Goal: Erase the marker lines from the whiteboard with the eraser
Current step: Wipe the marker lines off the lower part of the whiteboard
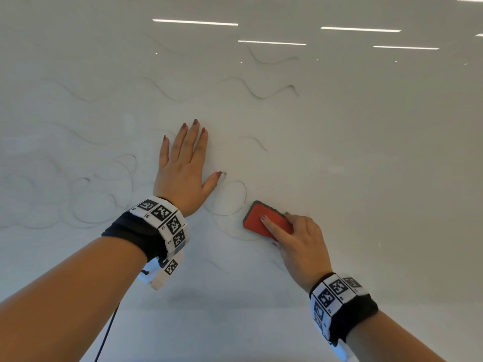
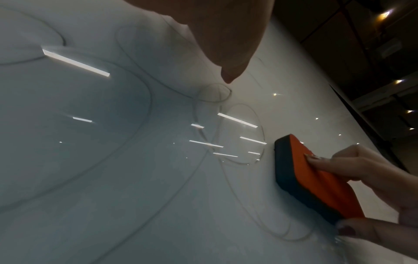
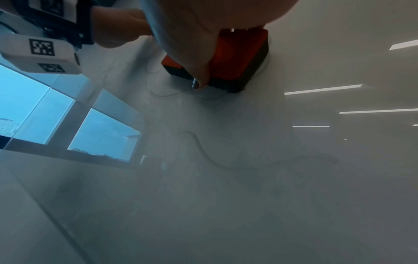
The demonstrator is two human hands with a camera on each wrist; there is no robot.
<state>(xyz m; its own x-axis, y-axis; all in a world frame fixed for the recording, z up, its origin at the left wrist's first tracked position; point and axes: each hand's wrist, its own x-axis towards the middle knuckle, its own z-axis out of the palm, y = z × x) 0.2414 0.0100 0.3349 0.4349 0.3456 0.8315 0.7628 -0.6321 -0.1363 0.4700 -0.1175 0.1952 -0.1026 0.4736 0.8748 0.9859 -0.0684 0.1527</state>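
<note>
Taking the whiteboard (image 1: 366,152) as the landmark, its left part carries faint grey marker lines (image 1: 86,205): overlapping loops low down and long wavy strokes above them, all pale and partly smudged. A black wrist strap with a band of square black-and-white markers (image 1: 167,226) wraps the left forearm, with a white camera block hanging under it and a dark cable dropping away below.

Near the middle of the whiteboard the left hand (image 1: 183,168) lies flat against the surface, fingers straight and close together, thumb spread out to the side, holding nothing. The thumb tip touches the top of a looped line (image 1: 235,197) that curls down toward the eraser.

Just right of that loop, the eraser (image 1: 264,220) sits with its dark pad against the whiteboard and its orange back facing outward. The right hand (image 1: 300,244) grips it, the forefinger laid along the orange back and the thumb clamped on its lower edge. A second marker band (image 1: 337,296) circles the right wrist.

Above the eraser, darker wavy strokes (image 1: 271,91) remain on the whiteboard, and bright bars of ceiling light (image 1: 360,29) reflect in its upper right part.
</note>
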